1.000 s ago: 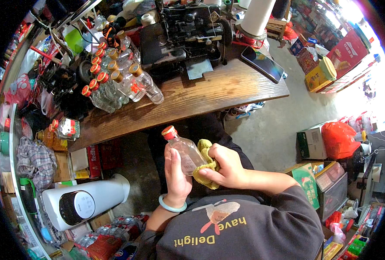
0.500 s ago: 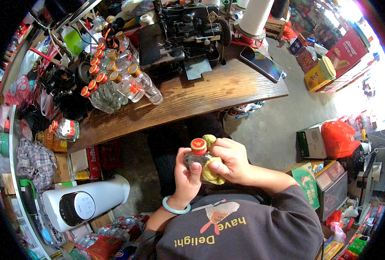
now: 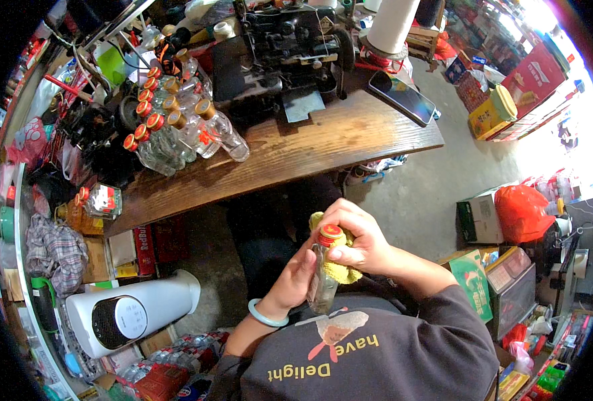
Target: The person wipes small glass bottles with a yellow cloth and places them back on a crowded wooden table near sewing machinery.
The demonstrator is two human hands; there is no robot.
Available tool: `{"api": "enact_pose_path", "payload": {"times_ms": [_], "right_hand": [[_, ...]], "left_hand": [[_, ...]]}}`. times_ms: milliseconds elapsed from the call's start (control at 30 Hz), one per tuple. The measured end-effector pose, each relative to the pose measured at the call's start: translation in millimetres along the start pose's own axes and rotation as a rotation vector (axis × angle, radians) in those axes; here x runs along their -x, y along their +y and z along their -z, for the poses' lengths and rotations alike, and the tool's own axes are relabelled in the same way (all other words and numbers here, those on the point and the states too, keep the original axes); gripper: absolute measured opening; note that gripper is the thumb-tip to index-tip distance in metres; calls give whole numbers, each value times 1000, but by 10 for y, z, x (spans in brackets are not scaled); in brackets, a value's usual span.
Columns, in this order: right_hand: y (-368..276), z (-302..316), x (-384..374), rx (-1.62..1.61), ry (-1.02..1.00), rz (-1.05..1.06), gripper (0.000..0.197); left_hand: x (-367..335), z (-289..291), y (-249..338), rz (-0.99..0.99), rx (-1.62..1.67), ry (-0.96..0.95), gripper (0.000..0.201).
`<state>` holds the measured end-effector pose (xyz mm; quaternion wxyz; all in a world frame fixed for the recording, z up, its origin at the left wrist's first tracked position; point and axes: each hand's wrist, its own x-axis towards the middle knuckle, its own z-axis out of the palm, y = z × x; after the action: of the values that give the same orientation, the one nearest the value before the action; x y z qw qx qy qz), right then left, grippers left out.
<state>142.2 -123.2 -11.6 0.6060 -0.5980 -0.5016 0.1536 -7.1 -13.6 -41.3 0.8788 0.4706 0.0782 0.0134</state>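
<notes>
In front of my chest I hold a small clear glass bottle with a red and gold cap, its base tilted toward me. My left hand is closed around the bottle's left side. My right hand presses a yellow-green cloth against the neck and right side; part of the cloth also shows behind the fingers. On the wooden table ahead, at the left, stand several similar glass bottles with red or gold caps. Two more red-capped bottles stand at the table's left end.
A black sewing machine stands at the back of the wooden table. A phone lies near its right end, beside a white thread cone. To my left is a white appliance; at right, a red bag.
The bottle has tipped from nearly upright facing me to lying slantwise, showing its side, and moved slightly right. My right hand and the cloth have shifted around its neck.
</notes>
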Motion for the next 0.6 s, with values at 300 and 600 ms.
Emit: {"api": "enact_pose_path", "payload": {"times_ms": [300, 600], "right_hand": [[-39, 51, 24, 245, 149, -188, 24], [-77, -19, -81, 196, 383, -195, 20]], "left_hand": [[-60, -55, 47, -84, -292, 24, 56], [-68, -155, 127, -158, -586, 15, 78]]}}
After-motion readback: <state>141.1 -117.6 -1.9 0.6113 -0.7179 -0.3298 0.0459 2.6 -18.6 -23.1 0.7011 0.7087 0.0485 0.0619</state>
